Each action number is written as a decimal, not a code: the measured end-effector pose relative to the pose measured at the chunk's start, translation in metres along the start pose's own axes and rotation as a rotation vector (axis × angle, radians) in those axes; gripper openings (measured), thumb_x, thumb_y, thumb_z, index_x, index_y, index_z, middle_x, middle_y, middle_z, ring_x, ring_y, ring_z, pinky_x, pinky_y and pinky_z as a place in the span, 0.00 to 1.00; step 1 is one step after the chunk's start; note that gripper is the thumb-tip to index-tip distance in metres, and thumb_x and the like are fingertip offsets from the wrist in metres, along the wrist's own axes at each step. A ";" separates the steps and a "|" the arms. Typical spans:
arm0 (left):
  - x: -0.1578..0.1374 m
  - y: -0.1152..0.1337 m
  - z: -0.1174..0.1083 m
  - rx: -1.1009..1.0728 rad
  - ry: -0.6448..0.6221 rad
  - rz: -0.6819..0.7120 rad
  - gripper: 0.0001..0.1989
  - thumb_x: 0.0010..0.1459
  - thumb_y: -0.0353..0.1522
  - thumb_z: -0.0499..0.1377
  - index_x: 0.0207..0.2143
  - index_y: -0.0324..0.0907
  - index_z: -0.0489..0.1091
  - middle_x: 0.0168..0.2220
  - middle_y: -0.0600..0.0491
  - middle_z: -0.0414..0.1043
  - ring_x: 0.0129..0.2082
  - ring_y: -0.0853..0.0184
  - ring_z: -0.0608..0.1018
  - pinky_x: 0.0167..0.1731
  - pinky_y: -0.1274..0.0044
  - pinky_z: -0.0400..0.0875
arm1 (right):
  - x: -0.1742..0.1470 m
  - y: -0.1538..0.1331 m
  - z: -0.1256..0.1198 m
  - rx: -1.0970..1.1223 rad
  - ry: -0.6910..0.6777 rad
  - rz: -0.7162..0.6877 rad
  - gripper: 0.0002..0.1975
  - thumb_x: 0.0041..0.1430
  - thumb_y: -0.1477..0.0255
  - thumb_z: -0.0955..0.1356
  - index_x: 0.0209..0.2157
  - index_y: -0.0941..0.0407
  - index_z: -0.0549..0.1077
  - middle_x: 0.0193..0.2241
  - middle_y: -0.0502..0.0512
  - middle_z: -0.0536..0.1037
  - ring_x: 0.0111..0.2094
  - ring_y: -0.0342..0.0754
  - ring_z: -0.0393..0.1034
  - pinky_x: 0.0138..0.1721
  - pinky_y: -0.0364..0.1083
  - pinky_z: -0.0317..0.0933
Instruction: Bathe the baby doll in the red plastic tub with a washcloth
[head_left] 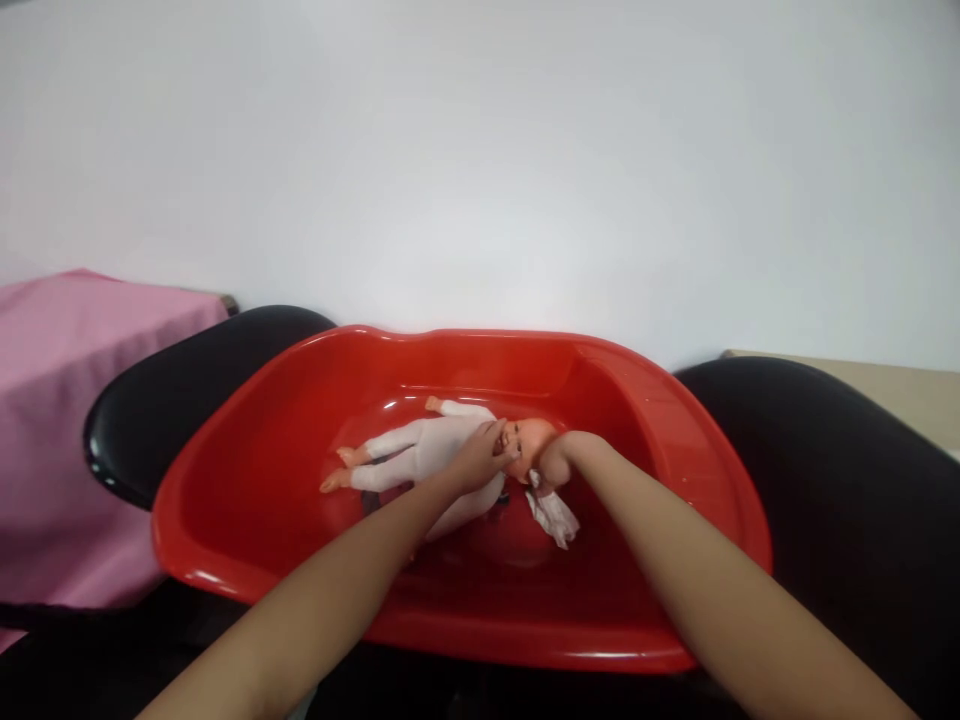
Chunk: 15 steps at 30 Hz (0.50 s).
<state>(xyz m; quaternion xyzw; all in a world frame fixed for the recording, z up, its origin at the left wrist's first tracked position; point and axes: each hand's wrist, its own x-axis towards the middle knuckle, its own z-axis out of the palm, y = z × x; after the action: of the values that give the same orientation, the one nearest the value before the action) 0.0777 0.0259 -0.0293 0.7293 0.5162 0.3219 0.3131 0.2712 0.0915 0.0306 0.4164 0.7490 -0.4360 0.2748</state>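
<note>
A baby doll (451,447) with a soft white body lies on its back in a red baby bathtub (465,640), feet to the left and head to the right. My left hand (480,457) is closed around the doll's chin and lower face. Against the back of the doll's head, my right hand (556,458) is bent down and curled, its fingers mostly hidden. A crumpled white cloth (553,515) hangs from under this hand beside the head. A dark patch shows beneath the doll's body on the tub floor.
Black chairs stand on both sides, the left chair (202,370) and the right chair (840,500), close against the tub. A pink cloth (90,400) drapes a table at far left. Behind the right chair is a beige surface (892,390). A white wall (480,160) rises behind.
</note>
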 end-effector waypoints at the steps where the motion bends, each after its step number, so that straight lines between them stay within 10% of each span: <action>1: 0.001 -0.001 0.000 0.004 0.012 -0.008 0.30 0.61 0.45 0.60 0.63 0.44 0.69 0.62 0.37 0.72 0.62 0.44 0.72 0.63 0.62 0.67 | -0.001 -0.001 0.000 0.017 -0.010 -0.012 0.18 0.46 0.57 0.82 0.29 0.55 0.80 0.32 0.56 0.83 0.47 0.56 0.81 0.50 0.49 0.75; 6: 0.003 -0.005 -0.001 -0.012 -0.015 0.002 0.26 0.62 0.42 0.58 0.60 0.44 0.71 0.62 0.36 0.72 0.61 0.46 0.74 0.63 0.64 0.67 | -0.014 -0.011 0.002 0.317 -0.040 -0.193 0.27 0.62 0.47 0.72 0.48 0.56 0.79 0.49 0.62 0.83 0.54 0.51 0.78 0.53 0.47 0.73; 12: 0.003 -0.004 0.001 0.034 0.012 -0.040 0.37 0.62 0.45 0.59 0.69 0.37 0.65 0.66 0.33 0.68 0.66 0.43 0.70 0.67 0.62 0.64 | -0.003 -0.004 0.001 -0.256 -0.022 -0.037 0.19 0.58 0.55 0.75 0.25 0.54 0.73 0.29 0.55 0.77 0.46 0.59 0.78 0.55 0.57 0.71; 15: 0.004 -0.003 0.001 0.049 0.020 -0.068 0.38 0.63 0.46 0.58 0.71 0.37 0.63 0.67 0.34 0.68 0.66 0.45 0.71 0.68 0.63 0.64 | -0.005 -0.001 -0.002 -0.186 -0.038 -0.085 0.20 0.62 0.52 0.71 0.29 0.55 0.75 0.31 0.56 0.77 0.45 0.57 0.78 0.54 0.55 0.72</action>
<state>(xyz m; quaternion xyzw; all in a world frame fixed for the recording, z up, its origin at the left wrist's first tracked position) 0.0776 0.0305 -0.0317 0.7156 0.5515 0.3056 0.3007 0.2722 0.0910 0.0357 0.3485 0.7979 -0.3838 0.3075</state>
